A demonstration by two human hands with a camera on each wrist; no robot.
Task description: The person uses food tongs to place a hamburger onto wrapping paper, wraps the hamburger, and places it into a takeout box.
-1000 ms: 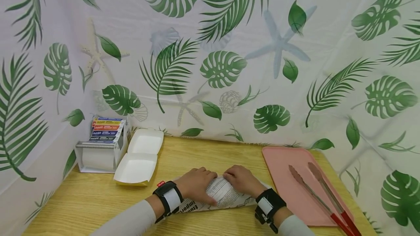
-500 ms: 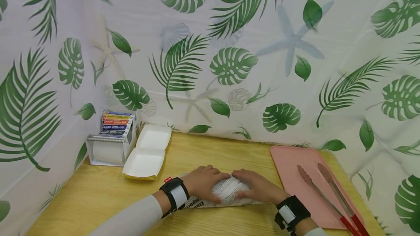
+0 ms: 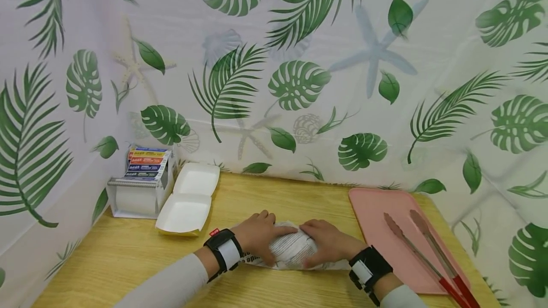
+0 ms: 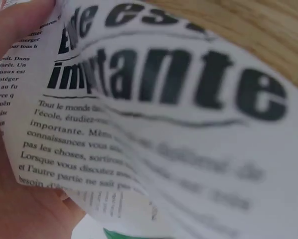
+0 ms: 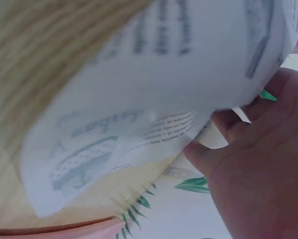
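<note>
A bulging packet of newsprint-style wrapping paper (image 3: 292, 251) lies on the wooden table before me; whatever is inside it stays hidden. My left hand (image 3: 256, 235) holds its left part, thumb on the near side and fingers over the far side. From the right, my right hand (image 3: 328, 240) grips the packet in the same way, the two hands' fingers close together at the top. In the left wrist view the printed paper (image 4: 154, 84) bends away in a loose flap beside the hand. The right wrist view has another loose paper end (image 5: 89, 164) spreading over the table.
An opened white takeaway box (image 3: 185, 212) stands at the back left, beside a dispenser (image 3: 136, 199) with several coloured wrap boxes. On the right, a pink tray (image 3: 371, 213) bears red-handled metal tongs (image 3: 433, 248). A leaf-patterned cloth (image 3: 299, 84) hangs behind the table.
The right hand's fingers have spread and its thumb has come round to the packet's near side. The left hand keeps its hold with a small shift. The head view has swung slightly.
</note>
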